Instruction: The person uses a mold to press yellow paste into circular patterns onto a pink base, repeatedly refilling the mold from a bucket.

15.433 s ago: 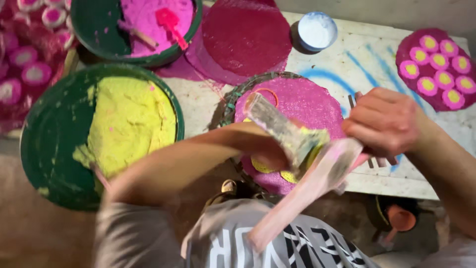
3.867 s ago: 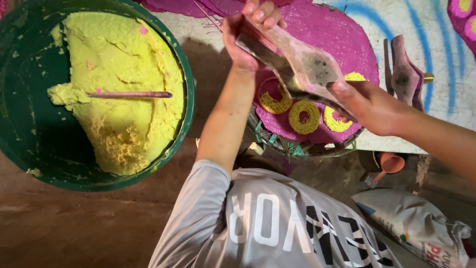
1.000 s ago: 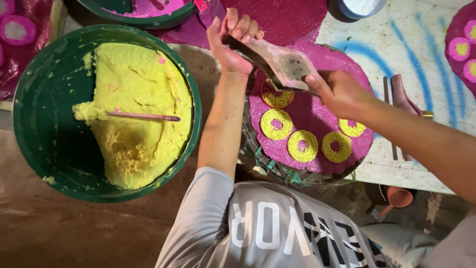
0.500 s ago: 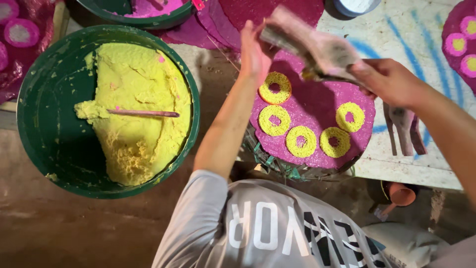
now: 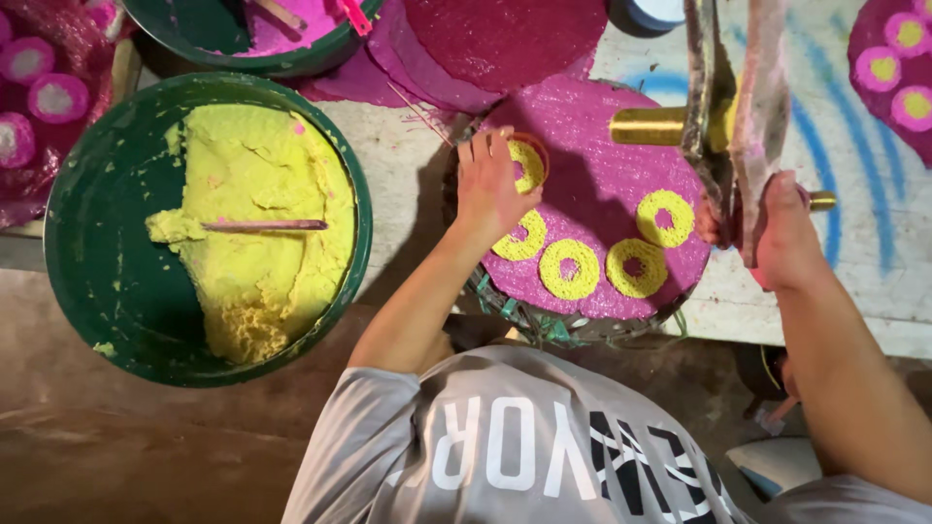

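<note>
My left hand (image 5: 488,186) lies flat on a yellow dough ring (image 5: 529,165) at the upper left of a round pink mat (image 5: 587,131). Several more yellow rings (image 5: 569,269) sit in an arc along the mat's near edge. My right hand (image 5: 784,231) grips the wooden handles of a lever press (image 5: 726,107), held upright over the mat's right side, with its brass cylinder (image 5: 649,126) pointing left. A large green basin (image 5: 68,291) of yellow dough stands to the left, with a thin stick (image 5: 264,225) lying across the dough.
A second green basin (image 5: 291,60) with pink dough is at the top. Stacked pink mats (image 5: 505,39) lie behind the working mat. Pink rings with white centres (image 5: 44,82) are at far left, a mat of pink-and-yellow rings (image 5: 898,68) at far right. The table (image 5: 854,262) is white with blue streaks.
My left hand has let go of the press and dropped onto the ring at the mat's upper left. My right hand has swung the press upright and to the right.
</note>
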